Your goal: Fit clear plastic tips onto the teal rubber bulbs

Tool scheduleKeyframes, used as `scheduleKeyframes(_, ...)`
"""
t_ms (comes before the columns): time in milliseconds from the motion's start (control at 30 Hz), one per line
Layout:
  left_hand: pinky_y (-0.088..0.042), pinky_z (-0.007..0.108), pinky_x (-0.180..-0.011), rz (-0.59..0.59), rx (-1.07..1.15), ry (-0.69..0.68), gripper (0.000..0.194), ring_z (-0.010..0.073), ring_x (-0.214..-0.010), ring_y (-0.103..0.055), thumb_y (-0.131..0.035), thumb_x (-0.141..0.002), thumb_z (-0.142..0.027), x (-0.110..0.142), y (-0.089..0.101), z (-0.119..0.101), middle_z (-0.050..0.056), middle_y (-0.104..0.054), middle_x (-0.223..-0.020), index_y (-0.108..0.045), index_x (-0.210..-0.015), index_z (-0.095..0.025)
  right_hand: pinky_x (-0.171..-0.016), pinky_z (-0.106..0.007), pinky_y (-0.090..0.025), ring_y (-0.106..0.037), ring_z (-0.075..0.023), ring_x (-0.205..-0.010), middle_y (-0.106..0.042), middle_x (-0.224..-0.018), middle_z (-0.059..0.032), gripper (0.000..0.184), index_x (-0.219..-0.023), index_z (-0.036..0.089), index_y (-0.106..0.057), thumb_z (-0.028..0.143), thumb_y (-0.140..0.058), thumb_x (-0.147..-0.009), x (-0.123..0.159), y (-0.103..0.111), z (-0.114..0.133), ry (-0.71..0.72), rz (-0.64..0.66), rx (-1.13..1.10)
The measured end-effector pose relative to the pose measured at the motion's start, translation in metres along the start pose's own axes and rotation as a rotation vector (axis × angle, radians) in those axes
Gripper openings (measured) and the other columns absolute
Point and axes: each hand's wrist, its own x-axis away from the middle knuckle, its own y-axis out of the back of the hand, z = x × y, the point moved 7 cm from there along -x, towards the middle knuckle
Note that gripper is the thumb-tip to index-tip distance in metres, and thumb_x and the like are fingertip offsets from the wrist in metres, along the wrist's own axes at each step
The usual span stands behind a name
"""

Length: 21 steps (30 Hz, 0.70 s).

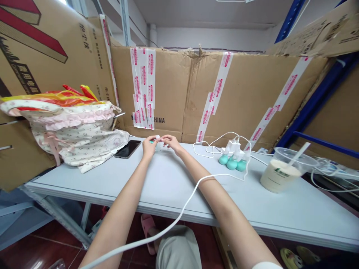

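Note:
Near the back of the table, my left hand [149, 146] is closed around a small piece with a bit of teal [152, 142] showing between the fingers. A whitish, translucent tip [157, 137] sticks up beside my left fingertips. My right hand [171, 143] meets it from the other side, its thumb and fingers pinched close to that tip. Fingers hide most of the piece, so its full shape cannot be made out. To the right stand several small teal bulbs with clear tops [232, 163], apart from both hands.
A phone [128, 149] lies left of my hands, beside a floral cloth bag [75, 134]. A white cable [179, 213] crosses over my right forearm. At right are a white charger plug [233, 145] and a plastic drink cup [280, 175]. Cardboard [171, 89] walls the back edge.

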Motion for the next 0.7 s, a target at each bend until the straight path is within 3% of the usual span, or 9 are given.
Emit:
scheduleKeyframes(133, -0.044, 0.027, -0.069, -0.118, -0.096, -0.015, 0.03, 0.0147, -0.067, -0.057, -0.062, -0.069, -0.041, 0.0, 0.01, -0.004, 0.004, -0.068, -0.08, -0.068, -0.084, -0.016, -0.068, -0.024, -0.041, -0.057, -0.0146, -0.085, -0.065, -0.093, -0.002, 0.017, -0.093, 0.023, -0.064, 0.026, -0.052, -0.081, -0.013, 0.01, 0.001, 0.055, -0.099, 0.661)
scheduleKeyframes(233, -0.042, 0.025, -0.069, -0.127, -0.15, -0.051, 0.028, 0.0137, -0.066, -0.056, -0.063, -0.069, -0.04, 0.0, 0.01, -0.006, 0.003, -0.067, -0.076, -0.068, -0.082, -0.016, -0.078, -0.028, -0.039, -0.048, -0.0196, -0.102, -0.06, -0.105, -0.0047, 0.016, -0.091, 0.027, -0.067, 0.03, -0.057, -0.078, -0.025, 0.004, -0.004, 0.052, -0.061, 1.054)
scheduleKeyframes(333, -0.041, 0.024, -0.067, -0.108, -0.194, -0.079, 0.026, 0.013, -0.065, -0.055, -0.065, -0.068, -0.039, 0.0, 0.007, -0.006, 0.002, -0.066, -0.073, -0.068, -0.082, -0.017, -0.083, -0.031, -0.035, -0.043, -0.0225, -0.108, -0.058, -0.108, -0.0068, 0.016, -0.086, 0.026, -0.07, 0.032, -0.065, -0.072, -0.035, -0.008, -0.01, 0.046, -0.016, 1.123)
scheduleKeyframes(467, -0.04, 0.024, -0.066, -0.115, -0.224, -0.095, 0.023, 0.0131, -0.065, -0.054, -0.063, -0.071, -0.036, -0.002, 0.007, -0.004, 0.002, -0.065, -0.073, -0.067, -0.081, -0.016, -0.088, -0.036, -0.028, -0.043, -0.0235, -0.106, -0.06, -0.105, -0.0111, 0.015, -0.084, 0.021, -0.07, 0.025, -0.06, -0.075, -0.043, -0.021, -0.019, 0.033, -0.006, 1.174)
scheduleKeyframes(700, -0.04, 0.025, -0.067, -0.105, -0.23, -0.122, 0.018, 0.0133, -0.066, -0.054, -0.061, -0.072, -0.032, -0.003, 0.005, -0.003, 0.002, -0.065, -0.074, -0.066, -0.08, -0.017, -0.085, -0.035, -0.026, -0.051, -0.0221, -0.097, -0.065, -0.093, -0.013, 0.017, -0.082, 0.018, -0.07, 0.017, -0.055, -0.075, -0.044, -0.02, -0.03, -0.001, -0.01, 1.192)
